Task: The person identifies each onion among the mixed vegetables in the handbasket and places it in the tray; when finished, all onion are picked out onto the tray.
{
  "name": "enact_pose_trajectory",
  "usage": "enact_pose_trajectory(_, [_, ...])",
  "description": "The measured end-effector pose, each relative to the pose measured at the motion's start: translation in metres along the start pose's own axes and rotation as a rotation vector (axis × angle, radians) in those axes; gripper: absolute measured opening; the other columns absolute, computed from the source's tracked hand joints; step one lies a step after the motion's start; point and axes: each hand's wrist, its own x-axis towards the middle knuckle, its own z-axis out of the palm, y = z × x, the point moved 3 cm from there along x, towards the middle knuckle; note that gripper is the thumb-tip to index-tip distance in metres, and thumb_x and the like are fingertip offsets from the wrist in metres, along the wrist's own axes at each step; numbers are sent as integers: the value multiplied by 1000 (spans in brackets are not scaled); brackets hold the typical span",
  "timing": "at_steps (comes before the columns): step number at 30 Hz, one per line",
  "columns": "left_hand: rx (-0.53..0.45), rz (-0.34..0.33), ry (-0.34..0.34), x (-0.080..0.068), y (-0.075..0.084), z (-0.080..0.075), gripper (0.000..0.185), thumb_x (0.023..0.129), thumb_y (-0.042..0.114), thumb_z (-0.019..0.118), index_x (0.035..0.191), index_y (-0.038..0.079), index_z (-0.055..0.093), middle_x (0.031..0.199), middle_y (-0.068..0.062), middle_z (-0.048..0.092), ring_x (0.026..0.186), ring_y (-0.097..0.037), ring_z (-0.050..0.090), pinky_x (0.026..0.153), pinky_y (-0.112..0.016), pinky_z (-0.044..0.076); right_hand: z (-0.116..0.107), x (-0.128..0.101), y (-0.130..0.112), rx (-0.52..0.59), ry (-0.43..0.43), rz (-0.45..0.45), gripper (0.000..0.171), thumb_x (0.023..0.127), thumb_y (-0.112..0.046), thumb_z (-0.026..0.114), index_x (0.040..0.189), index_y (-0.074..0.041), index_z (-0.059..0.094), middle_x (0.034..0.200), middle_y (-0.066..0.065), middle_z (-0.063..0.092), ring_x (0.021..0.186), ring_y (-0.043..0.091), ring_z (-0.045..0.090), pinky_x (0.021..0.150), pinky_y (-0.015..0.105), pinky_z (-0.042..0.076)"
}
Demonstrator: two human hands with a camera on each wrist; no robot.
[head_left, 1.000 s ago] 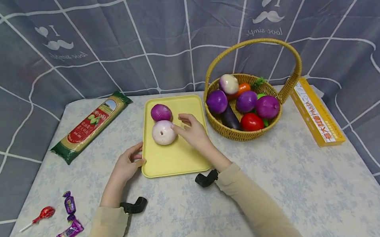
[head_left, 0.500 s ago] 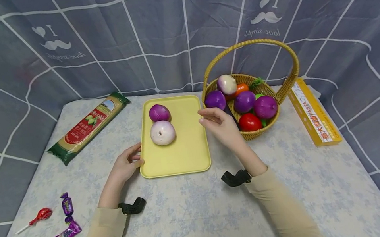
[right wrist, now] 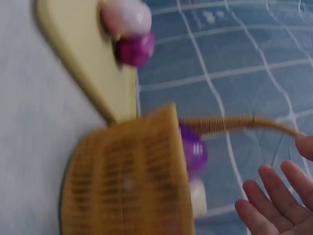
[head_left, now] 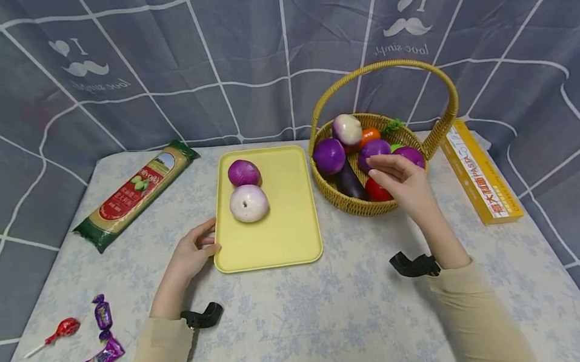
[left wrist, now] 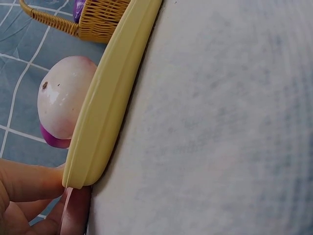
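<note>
A yellow tray (head_left: 286, 236) lies mid-table with a purple onion (head_left: 244, 173) and a pale pink-white onion (head_left: 249, 203) on it. My left hand (head_left: 197, 251) pinches the tray's front left edge; in the left wrist view the thumb (left wrist: 29, 182) lies on the rim (left wrist: 112, 98), a finger beneath, beside the pale onion (left wrist: 63, 98). My right hand (head_left: 396, 176) hovers open over the front of the wicker basket (head_left: 348, 204), holding nothing, close to a purple onion (head_left: 374, 150) and a red tomato (head_left: 376, 191). Its fingers (right wrist: 274, 205) show spread beside the basket (right wrist: 127, 186).
The basket also holds an eggplant (head_left: 347, 179), another purple onion (head_left: 329, 155) and a pale onion (head_left: 346, 129). A spaghetti pack (head_left: 134, 192) lies at the back left, a yellow pasta box (head_left: 478, 171) at the right. Wrapped sweets (head_left: 101, 334) and a lollipop (head_left: 62, 329) sit front left.
My right hand left the pale onion on the tray and travelled right to above the basket. The left hand stayed at the tray's edge.
</note>
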Motion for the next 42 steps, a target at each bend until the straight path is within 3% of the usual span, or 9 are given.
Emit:
enact_pose_trajectory(3, [0,-5,3,-1,0,1,64,97,7,57,155,12,32,149,-17,44,120,-31,51,86,-30,47,-20,3,3,-40,52,28,39,94,-18,68,125,3,61,108,-19,65,103,-3,62,89,7,48])
enact_pose_trajectory(7, [5,-12,16,-2,0,2,64,97,7,58,155,12,33,149,-17,44,119,-31,51,85,-30,47,-41,7,7,-143,119,76,43,93,-26,70,129,-4,61,117,-8,67,107,-2,61,91,9,48])
enact_pose_trajectory(13, [12,-15,24,-2,0,3,63,97,7,58,155,12,33,149,-16,44,119,-31,51,85,-29,47,-57,13,19,-248,159,130,51,92,-30,70,134,-5,58,134,10,58,132,20,52,112,31,40])
enact_pose_trajectory(17, [12,-14,21,-1,-1,3,63,97,8,58,155,13,33,150,-16,44,120,-31,51,86,-30,47,-61,17,28,-251,145,152,61,91,-27,71,141,0,49,142,17,50,139,29,43,117,42,33])
enact_pose_trajectory(23, [7,-15,20,-1,-2,2,63,96,8,58,155,14,33,150,-16,44,120,-31,51,88,-32,48,-63,20,41,-331,67,188,81,89,-35,72,152,-4,32,151,20,40,140,35,37,117,50,31])
enact_pose_trajectory(33, [9,-5,22,1,-2,1,63,96,8,58,155,13,34,148,-16,45,119,-31,51,87,-32,48,-58,23,51,-505,61,130,84,86,-29,77,152,-1,32,150,27,37,135,45,39,111,59,35])
enact_pose_trajectory(42, [2,3,21,1,-2,0,63,97,7,58,155,12,33,148,-17,44,120,-32,51,89,-34,49,-55,21,55,-546,119,114,80,85,-27,78,150,-3,37,147,25,42,133,44,43,109,59,38])
